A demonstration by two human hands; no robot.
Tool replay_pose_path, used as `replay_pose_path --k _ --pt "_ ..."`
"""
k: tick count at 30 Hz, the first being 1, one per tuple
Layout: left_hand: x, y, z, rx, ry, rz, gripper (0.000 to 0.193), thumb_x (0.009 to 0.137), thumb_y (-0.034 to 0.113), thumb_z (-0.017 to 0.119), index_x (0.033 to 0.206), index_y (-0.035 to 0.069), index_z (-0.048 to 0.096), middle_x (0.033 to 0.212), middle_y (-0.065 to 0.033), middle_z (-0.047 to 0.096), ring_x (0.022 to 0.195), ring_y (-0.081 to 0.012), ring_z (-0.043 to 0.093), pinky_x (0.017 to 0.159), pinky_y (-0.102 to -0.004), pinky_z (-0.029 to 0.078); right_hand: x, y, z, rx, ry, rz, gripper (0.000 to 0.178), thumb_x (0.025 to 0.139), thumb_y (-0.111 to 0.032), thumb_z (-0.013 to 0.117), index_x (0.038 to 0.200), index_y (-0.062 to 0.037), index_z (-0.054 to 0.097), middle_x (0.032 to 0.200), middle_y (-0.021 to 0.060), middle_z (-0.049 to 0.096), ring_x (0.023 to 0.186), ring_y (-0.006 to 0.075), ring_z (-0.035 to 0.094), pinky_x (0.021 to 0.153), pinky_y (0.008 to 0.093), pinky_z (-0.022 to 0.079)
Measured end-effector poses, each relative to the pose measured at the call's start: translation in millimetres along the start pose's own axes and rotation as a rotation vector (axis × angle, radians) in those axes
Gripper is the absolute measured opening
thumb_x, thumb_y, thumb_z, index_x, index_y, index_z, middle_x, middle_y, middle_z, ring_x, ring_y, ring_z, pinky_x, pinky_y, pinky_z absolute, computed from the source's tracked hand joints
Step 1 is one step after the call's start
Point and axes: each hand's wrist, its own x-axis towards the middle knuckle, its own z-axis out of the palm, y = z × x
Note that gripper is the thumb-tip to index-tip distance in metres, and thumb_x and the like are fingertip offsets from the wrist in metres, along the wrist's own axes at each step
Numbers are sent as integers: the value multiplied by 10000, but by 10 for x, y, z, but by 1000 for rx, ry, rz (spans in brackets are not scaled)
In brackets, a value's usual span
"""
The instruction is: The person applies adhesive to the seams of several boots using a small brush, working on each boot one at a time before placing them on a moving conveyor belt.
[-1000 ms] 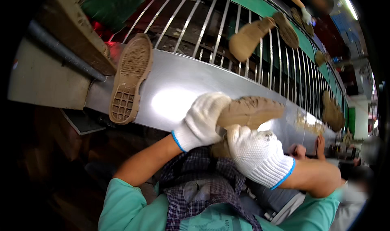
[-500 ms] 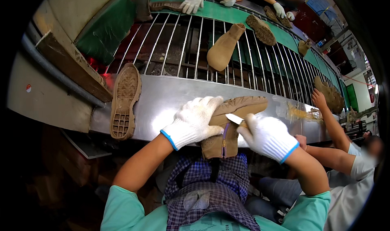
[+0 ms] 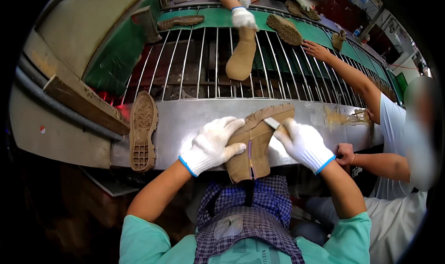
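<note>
A tan boot (image 3: 253,145) with a purple side zipper lies on its side at the metal ledge, its shaft pointing toward me and overhanging the edge. My left hand (image 3: 211,141), in a white knit glove with a blue cuff, grips the boot's left side, thumb pressed on the upper. In my gloved right hand (image 3: 306,145) is a small hand tool (image 3: 272,123) with a flat, pale tip; its exact kind I cannot make out. The tip is against the boot's upper, near the lower edge by the sole line. Most of the tool's handle is hidden by my fingers.
A loose brown sole (image 3: 143,132) lies on the metal ledge (image 3: 185,113) at left. Beyond is a roller rack (image 3: 199,64) with a green belt (image 3: 213,18), another boot (image 3: 241,60) under a co-worker's gloved hand (image 3: 244,19), and more soles. Another person's bare arm (image 3: 345,71) reaches in from the right.
The tool tip has shifted along the boot, and my left hand has moved slightly left. Across the rack, a co-worker's gloved hand now holds the other boot. The right-hand neighbour's arm reaches farther in.
</note>
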Motion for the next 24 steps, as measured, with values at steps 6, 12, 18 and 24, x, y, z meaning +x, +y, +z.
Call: replay_pose_path --k 6,12,18,24 --pt "183 300 -152 126 -114 -30 682 855 336 860 1424 42 625 1428 -196 656 1275 -411 648 1090 -486 539 -8 -129 -143 -18 -127 -29 413 1064 -433 606 1097 -21 597 788 238 726 735 447 738 690 548 597" --pt "199 197 -30 125 -150 -37 693 851 303 858 1444 41 613 1400 -200 680 1258 -417 659 1085 -487 541 231 -165 -179 617 -432 294 451 1055 -490 613 1118 -49 682 844 225 743 742 425 741 680 526 585" --pt "233 229 -50 174 -185 89 642 888 264 820 1451 30 620 1395 -219 682 1260 -409 666 1080 -483 545 185 74 -10 288 -189 -57 467 1044 -447 612 1035 14 684 879 255 754 829 427 767 727 517 612" --pt "263 298 -82 289 -238 90 644 894 262 818 1467 48 616 1445 -200 659 1276 -408 660 1096 -480 539 -120 -24 -233 -71 27 -61 367 1030 -391 642 1037 -24 634 773 183 750 698 387 764 644 518 622"
